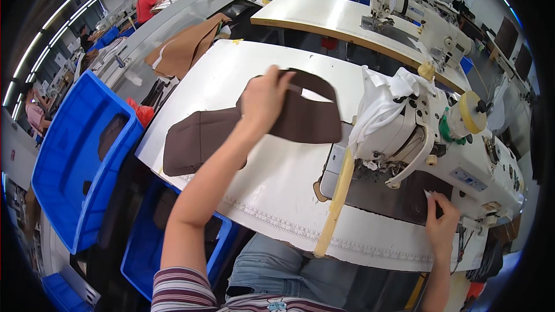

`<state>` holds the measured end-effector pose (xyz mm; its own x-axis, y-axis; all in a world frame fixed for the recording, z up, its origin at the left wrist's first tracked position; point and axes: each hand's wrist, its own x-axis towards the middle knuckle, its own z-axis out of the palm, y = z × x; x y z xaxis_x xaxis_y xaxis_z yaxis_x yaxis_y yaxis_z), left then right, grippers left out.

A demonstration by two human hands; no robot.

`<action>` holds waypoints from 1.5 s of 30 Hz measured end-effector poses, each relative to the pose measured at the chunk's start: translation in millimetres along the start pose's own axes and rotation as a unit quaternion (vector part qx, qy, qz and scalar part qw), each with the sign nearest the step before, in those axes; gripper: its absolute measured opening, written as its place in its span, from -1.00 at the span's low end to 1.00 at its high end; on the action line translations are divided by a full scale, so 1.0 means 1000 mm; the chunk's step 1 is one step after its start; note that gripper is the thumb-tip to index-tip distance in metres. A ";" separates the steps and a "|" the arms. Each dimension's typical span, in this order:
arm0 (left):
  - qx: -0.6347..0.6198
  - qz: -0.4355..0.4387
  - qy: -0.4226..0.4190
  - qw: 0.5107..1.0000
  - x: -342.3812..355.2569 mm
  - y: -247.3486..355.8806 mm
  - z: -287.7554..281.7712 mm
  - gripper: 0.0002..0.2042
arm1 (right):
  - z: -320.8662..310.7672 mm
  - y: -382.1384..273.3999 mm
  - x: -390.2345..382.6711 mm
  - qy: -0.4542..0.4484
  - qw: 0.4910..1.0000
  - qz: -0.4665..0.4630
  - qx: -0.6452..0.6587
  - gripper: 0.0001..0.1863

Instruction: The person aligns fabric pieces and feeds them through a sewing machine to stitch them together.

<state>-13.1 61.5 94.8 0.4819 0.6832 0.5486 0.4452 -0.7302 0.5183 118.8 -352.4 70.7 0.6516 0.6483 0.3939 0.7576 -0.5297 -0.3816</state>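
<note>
My left hand (263, 104) is reaching across the white sewing table (277, 185), its fingers blurring at the upper edge of a dark brown panel (309, 124). I am touching that panel there, but I cannot tell whether my thumb and fingers are closing on it or only resting. The panel is lying on the tabletop left of the industrial sewing machine (457, 164), with the white surface showing through its opening. A seamed dark brown piece (214, 133) is stretching away to the left beneath my forearm; my hand is hiding whether the two are joining.

My right hand (443, 219) is sitting low at the machine's near side, thumb and forefinger coming together at the tips on a small white item (428, 195), too small for me to name. Just beyond those fingertips, a dark brown patch (430, 184) is lying beneath the machine arm.

A white cloth (376, 107) is draping over the machine head, and a yellow strip (335, 208) is running down toward the table's near edge. To my left, a blue bin (75, 167) is standing beside the table.
</note>
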 end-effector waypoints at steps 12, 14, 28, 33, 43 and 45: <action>0.232 0.077 0.054 0.968 -0.041 -0.152 -0.120 -0.59 | 0.054 -0.076 -0.029 -0.082 0.913 -0.400 0.026 -0.86; 0.089 0.182 -0.053 0.978 -0.026 -0.104 -0.077 -0.59 | 0.048 -0.081 -0.021 -0.116 0.929 -0.345 0.064 -0.80; 0.112 0.343 -0.290 0.886 -0.003 -0.059 -0.013 -0.74 | 0.071 -0.050 0.024 -0.164 0.892 0.133 0.399 -0.77; 0.129 0.327 -0.296 0.888 0.001 -0.075 -0.006 -0.75 | 0.058 -0.065 0.021 0.005 0.961 -0.267 -0.070 -0.71; -0.206 0.125 -0.048 0.969 -0.016 -0.062 -0.014 -0.91 | 0.066 -0.052 0.012 -0.118 0.898 -0.393 -0.161 -0.60; -0.201 0.240 -0.077 0.947 -0.049 -0.027 -0.024 -0.81 | 0.068 -0.053 0.009 -0.113 0.901 -0.383 -0.169 -0.59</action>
<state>-66.9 48.0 69.8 0.6738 0.2413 0.6984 -0.1614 -0.8743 0.4578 81.7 -281.1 37.9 -0.0628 0.9691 0.2387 0.9750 0.0085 0.2220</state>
